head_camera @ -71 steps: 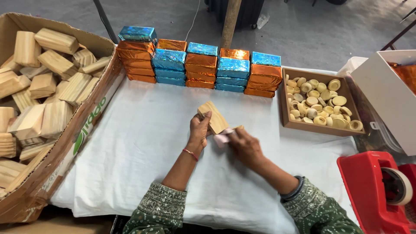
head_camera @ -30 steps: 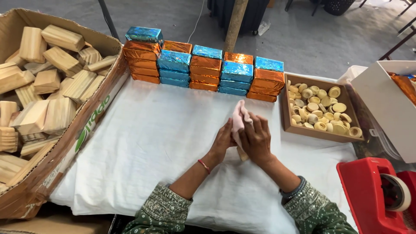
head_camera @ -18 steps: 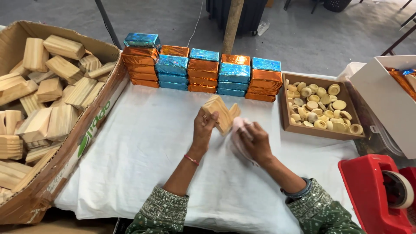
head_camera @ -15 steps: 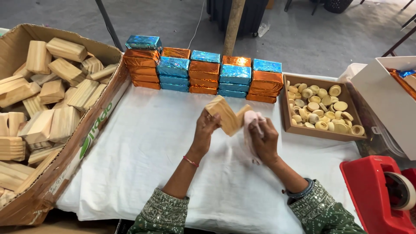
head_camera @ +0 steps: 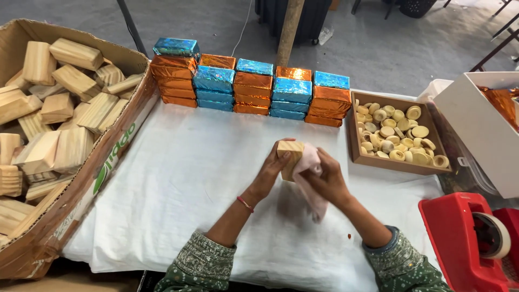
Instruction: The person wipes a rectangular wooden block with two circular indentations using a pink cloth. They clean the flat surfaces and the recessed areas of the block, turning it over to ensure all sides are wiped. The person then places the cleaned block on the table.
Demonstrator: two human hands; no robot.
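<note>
Left hand (head_camera: 268, 174) grips a pale rectangular wooden block (head_camera: 290, 159); right hand (head_camera: 324, 181) presses a pink cloth (head_camera: 309, 178) against it — foil-wrapped blocks (head_camera: 248, 86) already stacked, a cardboard box of bare blocks (head_camera: 57, 130) left.

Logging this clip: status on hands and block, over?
Left hand grips wooden block upright. Right hand presses pink cloth on it. Nothing in the way.

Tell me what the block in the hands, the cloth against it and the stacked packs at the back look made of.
Block: pale unfinished wood, grain lines visible, matte. Cloth: soft pinkish fabric, limp and folded over the right hand; left hand grips the block. Stacked packs: shiny orange and blue foil-like wrap, crinkled glare; contents hidden.
</note>
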